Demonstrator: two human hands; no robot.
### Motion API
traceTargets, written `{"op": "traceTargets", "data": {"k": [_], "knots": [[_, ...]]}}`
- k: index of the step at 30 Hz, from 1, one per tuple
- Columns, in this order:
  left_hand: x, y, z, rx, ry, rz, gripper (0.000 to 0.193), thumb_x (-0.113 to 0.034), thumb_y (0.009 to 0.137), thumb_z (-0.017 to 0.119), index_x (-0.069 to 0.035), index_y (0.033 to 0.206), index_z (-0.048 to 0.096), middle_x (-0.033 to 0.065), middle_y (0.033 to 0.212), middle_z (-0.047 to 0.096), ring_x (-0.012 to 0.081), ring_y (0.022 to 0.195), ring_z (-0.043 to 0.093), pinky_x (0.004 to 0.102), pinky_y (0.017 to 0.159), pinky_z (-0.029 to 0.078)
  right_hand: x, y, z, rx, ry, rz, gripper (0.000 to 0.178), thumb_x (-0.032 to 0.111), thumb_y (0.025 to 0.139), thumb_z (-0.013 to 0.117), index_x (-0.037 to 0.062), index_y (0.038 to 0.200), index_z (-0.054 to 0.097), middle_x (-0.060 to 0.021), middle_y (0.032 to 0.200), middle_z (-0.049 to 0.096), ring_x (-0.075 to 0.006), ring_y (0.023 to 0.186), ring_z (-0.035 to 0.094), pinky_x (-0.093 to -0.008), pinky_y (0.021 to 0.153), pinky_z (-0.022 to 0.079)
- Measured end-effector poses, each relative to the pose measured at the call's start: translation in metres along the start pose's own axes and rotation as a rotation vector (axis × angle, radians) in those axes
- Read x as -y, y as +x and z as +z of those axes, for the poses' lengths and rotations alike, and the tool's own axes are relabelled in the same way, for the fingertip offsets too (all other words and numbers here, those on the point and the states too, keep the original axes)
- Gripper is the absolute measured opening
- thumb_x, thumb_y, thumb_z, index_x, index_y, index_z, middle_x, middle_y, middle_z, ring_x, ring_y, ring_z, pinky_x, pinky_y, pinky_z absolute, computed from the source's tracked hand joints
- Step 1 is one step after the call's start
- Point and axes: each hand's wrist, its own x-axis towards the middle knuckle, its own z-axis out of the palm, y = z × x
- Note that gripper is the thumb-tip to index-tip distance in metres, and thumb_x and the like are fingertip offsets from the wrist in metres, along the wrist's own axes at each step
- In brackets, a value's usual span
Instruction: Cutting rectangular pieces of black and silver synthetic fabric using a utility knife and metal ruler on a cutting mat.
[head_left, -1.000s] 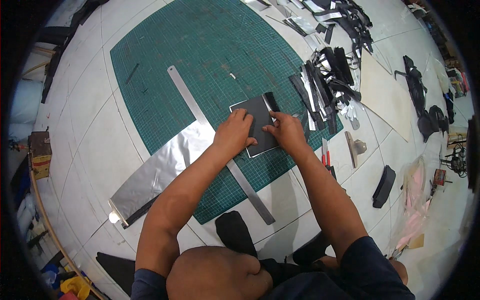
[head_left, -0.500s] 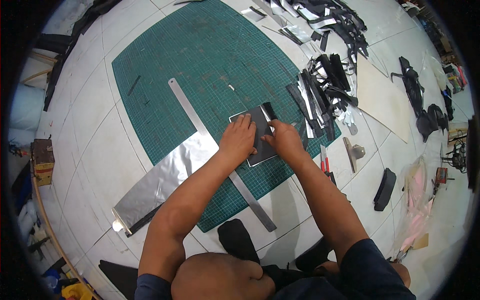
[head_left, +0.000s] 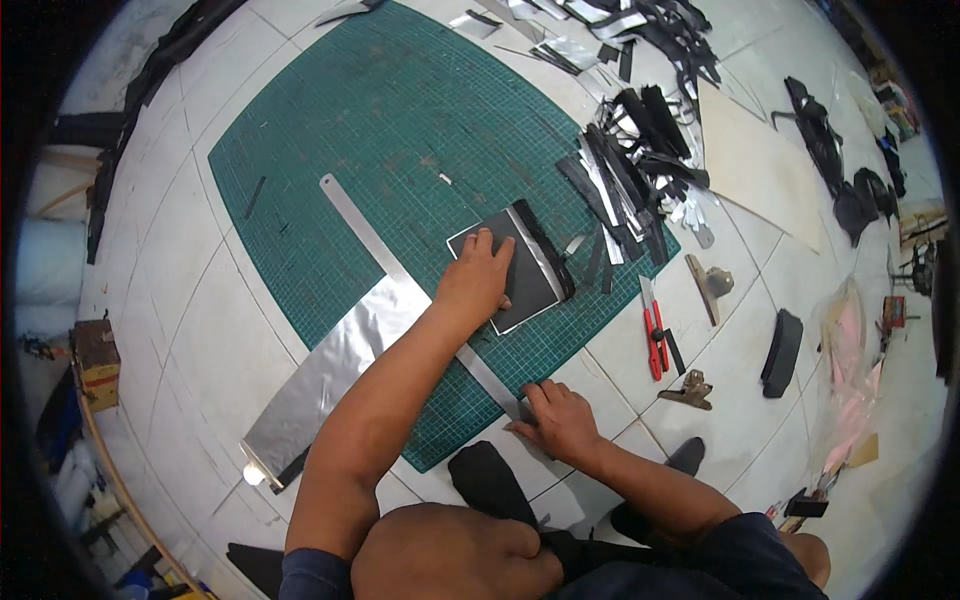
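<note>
My left hand (head_left: 482, 275) lies with its fingers spread on a dark grey rectangular panel (head_left: 532, 285) with a white edge. Along the panel's right side runs a silver strip and a black strip (head_left: 545, 245). My right hand (head_left: 563, 422) is closed on the near end of a long steel ruler (head_left: 350, 218), thumb on one side and fingers on the other. The ruler crosses the end of a shiny silver sheet (head_left: 345, 345) with black backing. A metal clip (head_left: 256, 474) grips that sheet's far-left end.
Beneath lies a green cutting mat (head_left: 330, 110) on white floor tiles. Black and silver offcuts (head_left: 625, 185) are piled at its right edge. Red-handled cutters (head_left: 653, 340), a bulldog clip (head_left: 688, 390), another clip (head_left: 710, 285) and a black block (head_left: 782, 353) lie to the right.
My right hand has left the panel's right edge and moved nearer to me, onto the ruler's near end. My left hand stays on the panel. The view has shifted slightly.
</note>
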Motion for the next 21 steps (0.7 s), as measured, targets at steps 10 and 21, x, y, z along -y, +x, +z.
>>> {"op": "traceTargets", "data": {"k": [10,21], "knots": [[-0.012,0.017,0.007,-0.007,0.045,-0.005,0.073,-0.014,0.068,0.084,-0.002,0.13,0.047,0.0246,0.132,0.043,0.0447,0.126,0.045,0.0436,0.095,0.055,-0.01,-0.006,0.008,-0.012,0.271,0.047,0.045,0.02,0.076,0.076,0.0019,0.109,0.051,-0.0162,0.092,0.057,-0.0343,0.084,0.062,-0.043,0.068,0.052],[-0.012,0.025,-0.011,0.215,0.077,-0.087,0.088,-0.047,0.076,0.078,-0.006,0.144,0.04,0.0262,0.146,0.034,0.0453,0.137,0.035,0.0516,0.11,0.039,-0.118,-0.145,-0.103,0.136,0.096,0.477,0.058,0.048,0.077,0.08,0.002,0.095,0.051,-0.0171,0.077,0.063,-0.0324,0.07,0.066,-0.0438,0.065,0.052]]}}
